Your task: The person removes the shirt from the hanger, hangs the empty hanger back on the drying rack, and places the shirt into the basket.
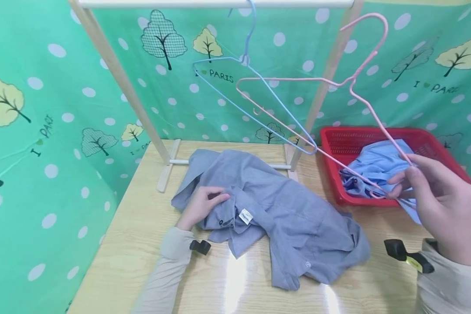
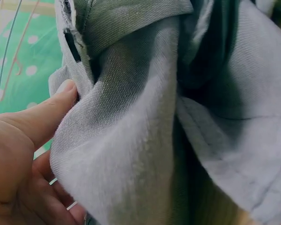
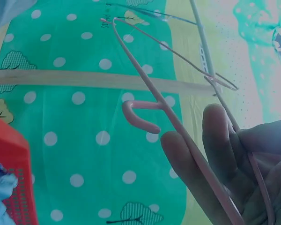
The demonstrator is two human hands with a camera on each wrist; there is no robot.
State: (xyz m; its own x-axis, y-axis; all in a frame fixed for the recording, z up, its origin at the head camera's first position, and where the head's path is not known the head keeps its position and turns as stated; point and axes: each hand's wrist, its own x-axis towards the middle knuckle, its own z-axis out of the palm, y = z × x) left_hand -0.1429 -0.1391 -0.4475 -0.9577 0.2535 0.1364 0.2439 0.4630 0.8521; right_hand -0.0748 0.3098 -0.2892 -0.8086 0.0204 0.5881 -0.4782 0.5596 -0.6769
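A grey shirt (image 1: 282, 213) lies crumpled across the wooden table, its white label (image 1: 245, 216) facing up near the collar. My left hand (image 1: 205, 204) pinches the cloth by the collar; in the left wrist view the thumb presses on a fold of the shirt (image 2: 131, 140) and the other fingers pass behind it. Raised at the right, my right hand (image 1: 441, 200) holds a pink hanger (image 1: 373, 109) by one end, with the hook pointing up. The right wrist view shows the pink hanger (image 3: 178, 124) running between the fingers of the right hand (image 3: 239, 168).
A blue hanger (image 1: 274, 93) hangs from the white bar (image 1: 220, 3) of a wooden rack whose feet stand behind the shirt. At the right, a red basket (image 1: 333, 174) holds blue clothing (image 1: 380, 161). Green patterned cloth (image 1: 102, 87) surrounds the table.
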